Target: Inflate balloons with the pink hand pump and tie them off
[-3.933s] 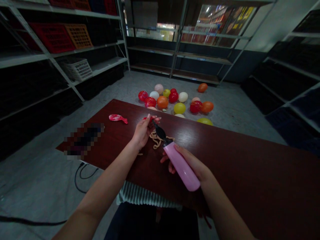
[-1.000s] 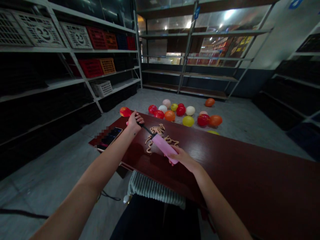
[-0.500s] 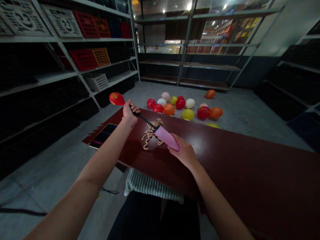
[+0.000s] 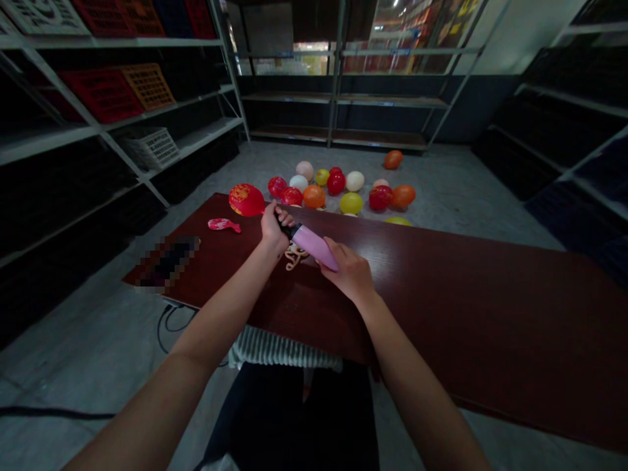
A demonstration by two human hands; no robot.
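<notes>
One pump (image 4: 316, 247), one held red balloon (image 4: 245, 199), one limp balloon (image 4: 224, 224) at left and three orange balloons (image 4: 393, 159) on the floor (image 4: 441, 190) are counted.

Legs (image 4: 294, 418): covered in dark bluish cloth, bottom centre
Forearms (image 4: 226, 307): bared
Left wrist (image 4: 279, 254): marked by a small dark spot
</notes>
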